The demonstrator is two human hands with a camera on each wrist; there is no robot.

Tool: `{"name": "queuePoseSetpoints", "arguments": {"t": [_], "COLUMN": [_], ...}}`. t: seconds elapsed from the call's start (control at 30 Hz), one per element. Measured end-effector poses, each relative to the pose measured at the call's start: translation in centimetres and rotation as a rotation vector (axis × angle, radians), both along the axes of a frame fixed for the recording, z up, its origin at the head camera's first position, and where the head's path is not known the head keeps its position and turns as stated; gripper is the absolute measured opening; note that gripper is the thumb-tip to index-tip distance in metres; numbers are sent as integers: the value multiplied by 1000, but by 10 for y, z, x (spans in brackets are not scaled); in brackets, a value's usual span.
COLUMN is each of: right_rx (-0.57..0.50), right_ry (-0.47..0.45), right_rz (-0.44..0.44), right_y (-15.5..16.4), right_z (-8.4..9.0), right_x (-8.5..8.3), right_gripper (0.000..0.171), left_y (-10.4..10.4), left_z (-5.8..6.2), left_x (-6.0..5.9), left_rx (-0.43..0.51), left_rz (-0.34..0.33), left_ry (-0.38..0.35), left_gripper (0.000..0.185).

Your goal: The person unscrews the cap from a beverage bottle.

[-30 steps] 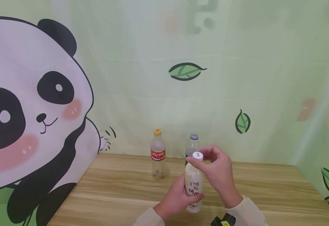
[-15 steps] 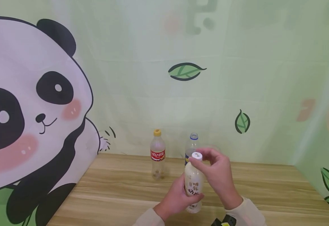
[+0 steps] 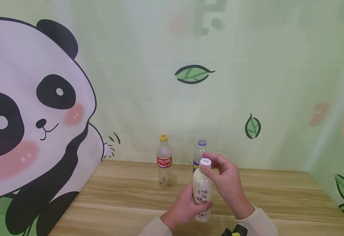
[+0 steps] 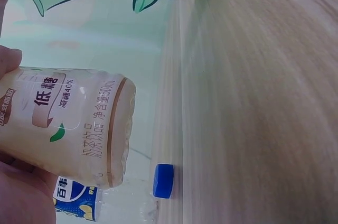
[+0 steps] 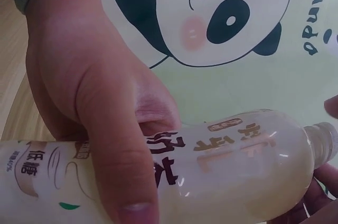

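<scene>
In the head view a bottle of pale milk tea [image 3: 201, 186] stands nearly upright above the table. My left hand [image 3: 185, 205] grips its lower body, thumb across the front. My right hand [image 3: 226, 178] is at its top, with thumb and forefinger around the white cap [image 3: 205, 162]. The right wrist view shows the left hand [image 5: 105, 97] across the label and the bottle's neck [image 5: 322, 142]; the right fingers are partly cut off at the edge. Only the bottle's lower part [image 4: 74, 129] shows in the left wrist view.
A cola bottle [image 3: 164, 164] with a yellow cap stands on the wooden table [image 3: 124, 196]. Behind my right hand is an uncapped bottle [image 3: 200, 152] with a blue neck ring, partly hidden. A blue cap [image 4: 163, 180] lies on the table. A printed panda curtain [image 3: 142, 108] hangs behind.
The right thumb has slid a little to the right against the white cap, and the print on the cap has turned. The left hand keeps its grip. The head view has shifted slightly.
</scene>
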State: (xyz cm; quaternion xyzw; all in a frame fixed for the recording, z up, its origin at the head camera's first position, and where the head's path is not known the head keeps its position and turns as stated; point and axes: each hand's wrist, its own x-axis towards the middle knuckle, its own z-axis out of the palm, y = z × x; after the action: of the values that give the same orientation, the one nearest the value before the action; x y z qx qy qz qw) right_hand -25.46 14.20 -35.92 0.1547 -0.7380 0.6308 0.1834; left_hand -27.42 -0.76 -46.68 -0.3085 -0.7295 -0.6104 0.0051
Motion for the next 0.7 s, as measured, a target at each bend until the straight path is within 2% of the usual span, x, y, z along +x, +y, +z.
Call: {"name": "queuePoseSetpoints", "arguments": {"t": [0.1, 0.3, 0.43, 0.7], "right_rx": [19, 85, 133, 142], "right_ry": [0, -25, -24, -6], "right_rz": [-30, -168, -230, -252], "right_y": [0, -1, -3, -4], "right_z": [3, 9, 10, 11], "right_x": [0, 2, 4, 4], "right_gripper": [40, 45, 47, 40], "left_y": [0, 1, 0, 0], "left_z": [0, 0, 0, -1], "left_x": [0, 0, 0, 0], "left_rx": [-5, -8, -6, -8], "left_rz": [3, 3, 5, 9], "left_ry": [2, 9, 1, -6], "left_gripper": [53, 54, 54, 54]}}
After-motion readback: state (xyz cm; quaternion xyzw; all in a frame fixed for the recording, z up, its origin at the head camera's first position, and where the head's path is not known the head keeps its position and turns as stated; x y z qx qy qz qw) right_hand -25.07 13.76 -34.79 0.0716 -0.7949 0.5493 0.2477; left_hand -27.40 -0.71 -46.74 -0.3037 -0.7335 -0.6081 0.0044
